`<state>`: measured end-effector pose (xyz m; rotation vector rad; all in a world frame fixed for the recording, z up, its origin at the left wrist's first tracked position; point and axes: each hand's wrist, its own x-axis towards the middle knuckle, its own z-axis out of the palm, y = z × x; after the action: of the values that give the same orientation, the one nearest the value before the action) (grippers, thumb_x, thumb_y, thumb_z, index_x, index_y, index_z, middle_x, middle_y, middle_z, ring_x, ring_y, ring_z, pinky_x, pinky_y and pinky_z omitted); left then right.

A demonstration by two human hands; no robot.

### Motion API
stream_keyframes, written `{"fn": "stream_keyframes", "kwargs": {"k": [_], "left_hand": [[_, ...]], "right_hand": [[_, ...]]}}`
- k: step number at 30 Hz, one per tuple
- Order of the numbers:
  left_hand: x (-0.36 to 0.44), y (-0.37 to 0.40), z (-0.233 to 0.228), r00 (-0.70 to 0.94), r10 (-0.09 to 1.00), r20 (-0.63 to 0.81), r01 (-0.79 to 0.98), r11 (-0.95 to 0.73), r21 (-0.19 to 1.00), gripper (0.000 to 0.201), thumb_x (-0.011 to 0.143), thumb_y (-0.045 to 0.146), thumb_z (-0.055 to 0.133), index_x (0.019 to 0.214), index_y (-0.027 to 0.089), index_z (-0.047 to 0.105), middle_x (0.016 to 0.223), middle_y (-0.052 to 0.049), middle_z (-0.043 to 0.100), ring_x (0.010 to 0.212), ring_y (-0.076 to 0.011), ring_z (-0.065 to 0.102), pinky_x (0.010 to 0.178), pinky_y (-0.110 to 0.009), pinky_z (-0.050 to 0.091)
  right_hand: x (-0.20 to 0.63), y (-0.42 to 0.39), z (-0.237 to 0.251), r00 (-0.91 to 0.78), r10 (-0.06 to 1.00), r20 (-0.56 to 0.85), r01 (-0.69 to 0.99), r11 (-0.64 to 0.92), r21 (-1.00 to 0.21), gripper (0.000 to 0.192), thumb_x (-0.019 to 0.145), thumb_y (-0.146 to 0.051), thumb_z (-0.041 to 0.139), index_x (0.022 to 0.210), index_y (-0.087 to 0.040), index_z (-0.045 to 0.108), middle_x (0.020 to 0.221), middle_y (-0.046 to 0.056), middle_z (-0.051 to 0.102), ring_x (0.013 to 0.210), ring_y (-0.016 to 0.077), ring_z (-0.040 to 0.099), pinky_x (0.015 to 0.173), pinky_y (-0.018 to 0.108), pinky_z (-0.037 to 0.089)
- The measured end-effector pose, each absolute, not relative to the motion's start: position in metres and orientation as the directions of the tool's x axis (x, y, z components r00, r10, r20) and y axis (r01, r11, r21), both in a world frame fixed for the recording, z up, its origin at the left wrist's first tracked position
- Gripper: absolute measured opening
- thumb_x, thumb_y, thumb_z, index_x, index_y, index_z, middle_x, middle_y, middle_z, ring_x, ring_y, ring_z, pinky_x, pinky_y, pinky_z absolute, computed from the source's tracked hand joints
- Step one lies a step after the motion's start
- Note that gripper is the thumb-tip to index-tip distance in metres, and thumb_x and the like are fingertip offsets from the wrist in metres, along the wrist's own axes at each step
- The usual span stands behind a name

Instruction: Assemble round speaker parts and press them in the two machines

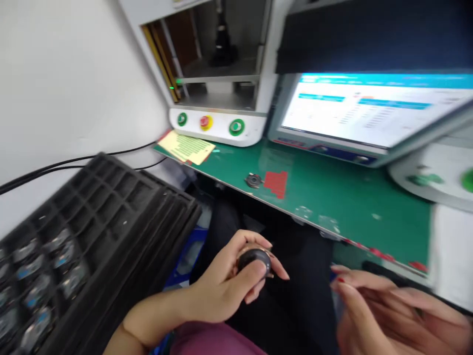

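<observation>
My left hand is closed around a dark round part with a smooth, domed top. The thumb presses on that top, and a copper-coloured edge shows between the fingers. The palm side of the part is hidden. At the lower right, my right hand is slightly blurred, with thumb and forefinger pinched together. A tiny red piece shows at those fingertips, apart from the round part. Both hands are in front of the green bench top's near edge.
A small dark ring-shaped part lies beside a red label sheet on the green bench top. Behind stand a machine with push buttons and a monitor. Stacked black trays at left hold several parts. A yellow sheet lies nearby.
</observation>
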<state>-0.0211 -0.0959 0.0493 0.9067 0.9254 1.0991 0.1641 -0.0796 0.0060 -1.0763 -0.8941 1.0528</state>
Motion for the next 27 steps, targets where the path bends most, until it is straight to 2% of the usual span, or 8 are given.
{"fn": "stream_keyframes", "kwargs": {"k": [2, 4, 8, 10, 13, 17, 20, 27], "left_hand": [[-0.014, -0.087, 0.045, 0.318, 0.937, -0.141, -0.29, 0.238, 0.927, 0.037, 0.099, 0.05, 0.041, 0.118, 0.019, 0.045, 0.1, -0.008, 0.06, 0.056, -0.0048, 0.038, 0.05, -0.021, 0.033], [-0.01, -0.082, 0.044, 0.368, 0.926, -0.082, -0.212, 0.17, 0.962, 0.043, 0.101, 0.051, 0.032, 0.129, 0.02, 0.045, 0.109, -0.01, 0.057, 0.065, -0.0086, 0.043, 0.057, -0.024, 0.038], [-0.006, -0.073, 0.038, 0.471, 0.879, 0.08, -0.003, -0.089, 0.996, 0.049, 0.103, 0.035, 0.029, 0.152, 0.028, 0.023, 0.125, -0.012, 0.048, 0.085, -0.0155, 0.048, 0.076, -0.033, 0.045], [-0.003, -0.069, 0.034, 0.509, 0.847, 0.155, 0.022, -0.193, 0.981, 0.054, 0.102, 0.033, 0.03, 0.154, 0.026, 0.016, 0.123, -0.012, 0.046, 0.094, -0.0191, 0.049, 0.084, -0.037, 0.046], [0.003, -0.063, 0.03, 0.507, 0.83, 0.234, 0.024, -0.285, 0.958, 0.057, 0.101, 0.034, 0.03, 0.155, 0.021, 0.014, 0.113, -0.011, 0.046, 0.103, -0.0233, 0.048, 0.091, -0.043, 0.045], [0.006, -0.059, 0.028, 0.483, 0.833, 0.27, 0.076, -0.347, 0.935, 0.058, 0.1, 0.033, 0.031, 0.154, 0.019, 0.016, 0.099, -0.008, 0.047, 0.1, -0.0231, 0.049, 0.092, -0.043, 0.046], [0.005, -0.055, 0.027, 0.487, 0.826, 0.283, 0.111, -0.38, 0.918, 0.06, 0.099, 0.034, 0.032, 0.155, 0.018, 0.015, 0.094, -0.006, 0.046, 0.096, -0.0221, 0.049, 0.09, -0.041, 0.047], [0.004, -0.052, 0.03, 0.521, 0.817, 0.247, 0.21, -0.404, 0.89, 0.063, 0.098, 0.031, 0.031, 0.157, 0.017, 0.013, 0.094, -0.008, 0.049, 0.093, -0.0233, 0.05, 0.083, -0.039, 0.048]], "right_hand": [[0.163, -0.08, 0.014, 0.33, 0.938, 0.108, -0.201, 0.182, -0.963, 0.039, 0.068, -0.006, 0.081, 0.092, -0.024, 0.057, 0.074, -0.005, 0.071, 0.073, 0.0131, 0.067, 0.081, 0.027, 0.057], [0.162, -0.081, 0.021, 0.292, 0.955, 0.058, -0.236, 0.13, -0.963, 0.033, 0.072, -0.006, 0.078, 0.09, -0.024, 0.056, 0.073, -0.004, 0.071, 0.07, 0.0128, 0.068, 0.074, 0.025, 0.058], [0.162, -0.083, 0.028, 0.097, 0.992, -0.085, -0.383, -0.042, -0.923, 0.026, 0.081, -0.011, 0.073, 0.089, -0.026, 0.054, 0.072, -0.004, 0.068, 0.067, 0.0104, 0.066, 0.064, 0.019, 0.056], [0.16, -0.082, 0.029, -0.018, 0.991, -0.134, -0.47, -0.126, -0.874, 0.025, 0.082, -0.013, 0.073, 0.089, -0.027, 0.053, 0.072, -0.004, 0.067, 0.065, 0.0099, 0.065, 0.063, 0.019, 0.056], [0.154, -0.078, 0.029, -0.12, 0.969, -0.218, -0.583, -0.247, -0.774, 0.027, 0.08, -0.015, 0.076, 0.086, -0.026, 0.052, 0.072, -0.005, 0.066, 0.064, 0.0085, 0.064, 0.063, 0.019, 0.055], [0.148, -0.072, 0.031, -0.182, 0.943, -0.28, -0.629, -0.33, -0.703, 0.028, 0.08, -0.014, 0.076, 0.085, -0.026, 0.051, 0.073, -0.006, 0.066, 0.068, 0.0082, 0.064, 0.068, 0.021, 0.056], [0.146, -0.069, 0.034, -0.176, 0.933, -0.313, -0.649, -0.349, -0.676, 0.03, 0.078, -0.014, 0.078, 0.082, -0.025, 0.051, 0.07, -0.007, 0.065, 0.065, 0.0098, 0.064, 0.064, 0.022, 0.056], [0.144, -0.063, 0.036, -0.12, 0.94, -0.32, -0.637, -0.32, -0.701, 0.03, 0.075, -0.014, 0.078, 0.08, -0.024, 0.05, 0.067, -0.006, 0.066, 0.061, 0.0112, 0.065, 0.061, 0.024, 0.057]]}}
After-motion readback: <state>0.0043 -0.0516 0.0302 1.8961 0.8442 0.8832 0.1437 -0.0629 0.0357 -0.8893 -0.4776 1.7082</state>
